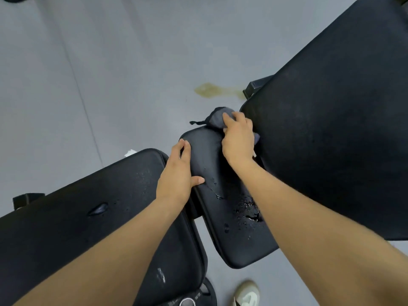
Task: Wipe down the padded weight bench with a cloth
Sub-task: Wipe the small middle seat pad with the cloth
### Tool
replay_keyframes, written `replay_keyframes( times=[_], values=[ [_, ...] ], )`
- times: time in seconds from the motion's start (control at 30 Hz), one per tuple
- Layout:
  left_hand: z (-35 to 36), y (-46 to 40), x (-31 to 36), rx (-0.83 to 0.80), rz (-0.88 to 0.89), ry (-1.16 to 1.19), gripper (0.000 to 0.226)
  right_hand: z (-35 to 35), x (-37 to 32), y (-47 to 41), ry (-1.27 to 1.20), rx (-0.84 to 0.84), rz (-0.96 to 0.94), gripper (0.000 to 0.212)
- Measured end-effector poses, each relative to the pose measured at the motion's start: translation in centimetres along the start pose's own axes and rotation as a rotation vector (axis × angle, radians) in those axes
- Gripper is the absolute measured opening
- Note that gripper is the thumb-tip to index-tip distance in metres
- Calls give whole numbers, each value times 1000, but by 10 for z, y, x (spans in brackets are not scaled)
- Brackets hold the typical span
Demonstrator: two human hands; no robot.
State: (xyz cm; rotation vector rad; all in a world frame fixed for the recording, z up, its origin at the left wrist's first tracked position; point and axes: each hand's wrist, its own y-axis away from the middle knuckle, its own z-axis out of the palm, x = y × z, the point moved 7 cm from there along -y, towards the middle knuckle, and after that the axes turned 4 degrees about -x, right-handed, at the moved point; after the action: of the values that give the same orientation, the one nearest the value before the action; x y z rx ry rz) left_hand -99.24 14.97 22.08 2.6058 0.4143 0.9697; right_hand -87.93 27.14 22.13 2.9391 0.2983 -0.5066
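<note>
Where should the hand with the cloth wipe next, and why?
Probably pull the cloth in the right hand back toward the body along the middle pad, because water drops sit there, while the left hand steadies the pad's edge.

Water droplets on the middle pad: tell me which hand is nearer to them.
Left. The left hand rests on the middle pad, just left of the water droplets. The right hand grips the cloth at the pad's far end.
</note>
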Motion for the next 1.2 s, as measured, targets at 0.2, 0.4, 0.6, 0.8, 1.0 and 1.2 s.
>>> replay_keyframes(
  times=[0.2, 0.4, 0.6, 0.8, 1.0, 1.2],
  values=[
    [0, -1, -2, 1, 8, 1, 94, -1, 40, 116, 19, 44, -80, 61],
    [1, -2, -5, 7, 19, -4, 94, -4, 20, 51, -26, 64, -10, 45],
    [2, -5, -6, -3, 37, -4, 94, -3, 3, 10, -59, 33, 151, 41],
    [-13, 13, -19, 110, 46, -44, 80, 21, -72, 50, -93, -94, -317, 41],
    [-5, 49, -37, 53, 4, -231, 69, 15, -33, 139, -5, -56, -476, 36],
    [-3, 49, -37, 32, -23, -152, 78, 8, -17, 148, 38, -61, -411, 41]
  ],
)
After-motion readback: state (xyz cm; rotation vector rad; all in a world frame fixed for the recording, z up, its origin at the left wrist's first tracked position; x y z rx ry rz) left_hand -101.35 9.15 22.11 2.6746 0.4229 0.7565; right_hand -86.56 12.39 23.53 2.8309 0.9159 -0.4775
